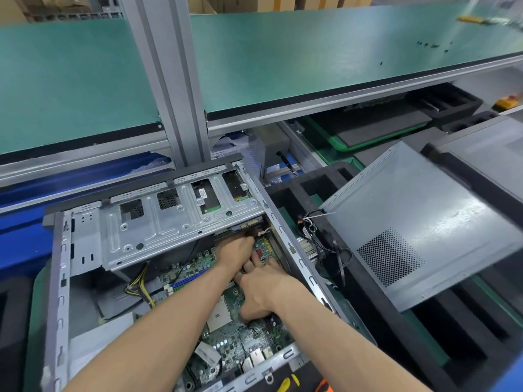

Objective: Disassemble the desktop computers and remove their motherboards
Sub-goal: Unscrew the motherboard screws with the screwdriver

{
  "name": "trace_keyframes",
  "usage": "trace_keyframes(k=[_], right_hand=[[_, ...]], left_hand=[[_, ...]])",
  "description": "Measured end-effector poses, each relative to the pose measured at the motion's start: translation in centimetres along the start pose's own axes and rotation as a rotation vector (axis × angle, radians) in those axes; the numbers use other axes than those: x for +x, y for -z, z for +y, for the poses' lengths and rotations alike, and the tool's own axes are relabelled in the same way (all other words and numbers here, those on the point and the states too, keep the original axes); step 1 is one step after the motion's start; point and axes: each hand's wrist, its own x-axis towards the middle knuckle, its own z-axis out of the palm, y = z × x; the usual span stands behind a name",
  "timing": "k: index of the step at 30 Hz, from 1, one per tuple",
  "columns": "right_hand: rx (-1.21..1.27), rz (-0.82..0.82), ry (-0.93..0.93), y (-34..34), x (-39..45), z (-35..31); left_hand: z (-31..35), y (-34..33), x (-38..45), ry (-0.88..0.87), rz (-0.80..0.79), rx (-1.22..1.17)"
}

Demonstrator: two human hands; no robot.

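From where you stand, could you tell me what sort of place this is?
Most likely an electronics disassembly or recycling line in a factory. A green-matted workbench shelf on aluminium framing, an opened desktop case with its motherboard exposed, and black foam trays suggest this.

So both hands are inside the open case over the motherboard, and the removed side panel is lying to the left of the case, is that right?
Not quite: the head view shows the side panel lying to the right of the case, not the left. Both hands, left and right, are indeed inside it over the motherboard.
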Motion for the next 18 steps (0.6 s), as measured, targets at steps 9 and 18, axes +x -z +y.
trace_keyframes(k=[9, 18], right_hand=[[0.004, 0.006, -0.002, 0.0, 0.0, 0.0], [0.022, 0.013, -0.001, -0.3, 0.4, 0.1]], left_hand=[[0.5, 0.7, -0.1, -0.014, 0.087, -0.187], [-2.3, 1.3, 0.6, 0.096, 0.056, -0.167]])
